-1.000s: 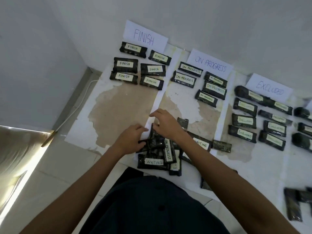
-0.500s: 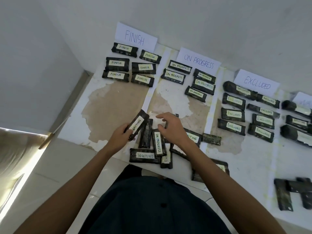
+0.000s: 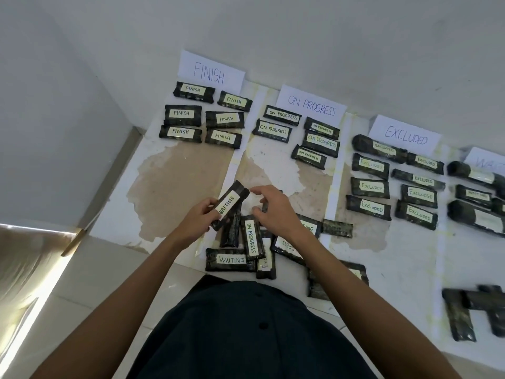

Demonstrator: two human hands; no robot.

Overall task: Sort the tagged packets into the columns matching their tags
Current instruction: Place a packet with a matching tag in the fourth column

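Observation:
My left hand [image 3: 197, 218] holds a dark packet tagged WAITING [image 3: 229, 204], lifted and tilted above the loose pile [image 3: 246, 247]. My right hand [image 3: 273, 212] hovers just right of it, fingers curled apart, holding nothing. In the pile lie an ON PROGRESS packet [image 3: 252, 237], another WAITING packet [image 3: 231, 260] and several more, partly hidden by my arms. Paper headers read FINISH [image 3: 210, 71], ON PROGRESS [image 3: 311, 105] and EXCLUDED [image 3: 405, 135], each with tagged packets below. A fourth header [image 3: 486, 161] is cut off at the right edge.
White paper sheets [image 3: 175, 181] with brown stains cover the floor against the wall. Untagged-side packets [image 3: 470, 310] lie at the lower right. A wall corner and a door edge [image 3: 79, 236] stand at the left. My dark shirt fills the bottom.
My left hand has lifted the WAITING packet out of the pile. My right hand has risen off the pile and opened beside it. The view has shifted slightly left.

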